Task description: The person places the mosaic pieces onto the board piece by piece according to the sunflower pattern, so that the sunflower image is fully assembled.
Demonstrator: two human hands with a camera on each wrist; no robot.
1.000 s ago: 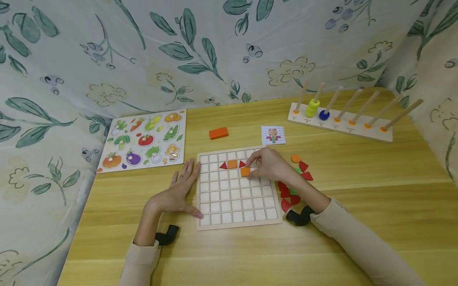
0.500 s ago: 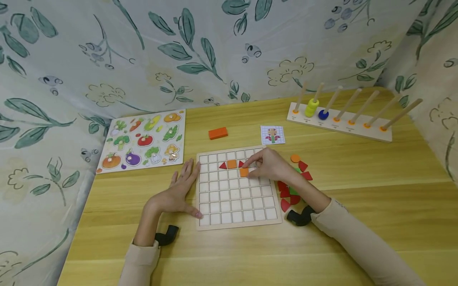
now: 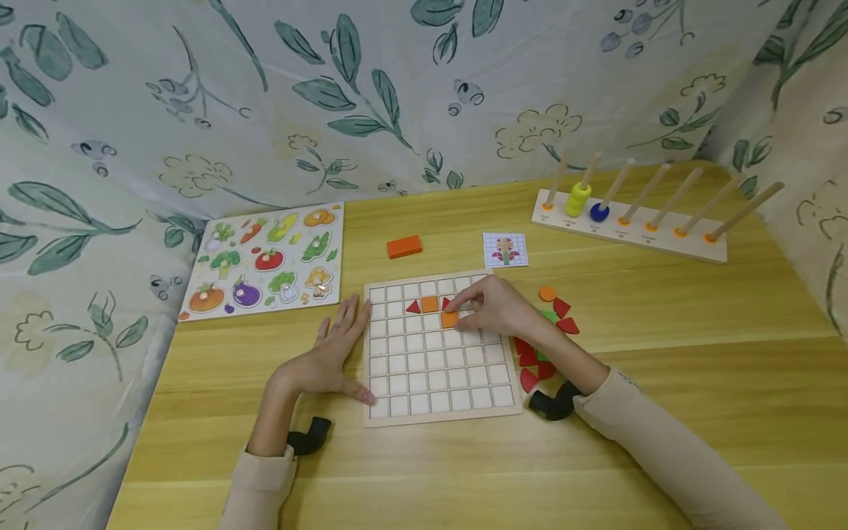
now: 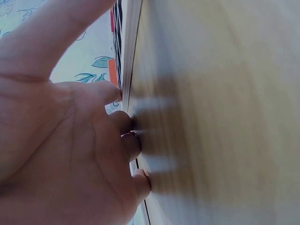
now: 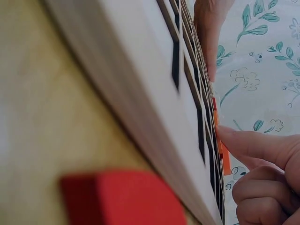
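My left hand (image 3: 323, 361), fingers spread, lies along the left edge of the grid board (image 3: 415, 361). My right hand (image 3: 500, 305) pinches an orange square (image 3: 449, 320), third row down; bare cells left and below. Square slid slightly left since a second ago. Red triangle (image 3: 446, 302) partly covered by my forefinger; forearm (image 3: 575, 359) hides some loose pieces (image 3: 527, 358).

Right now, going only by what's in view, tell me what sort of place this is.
Probably a children's play or learning corner: a wooden table holds a vegetable puzzle board, a peg rack and a grid board.
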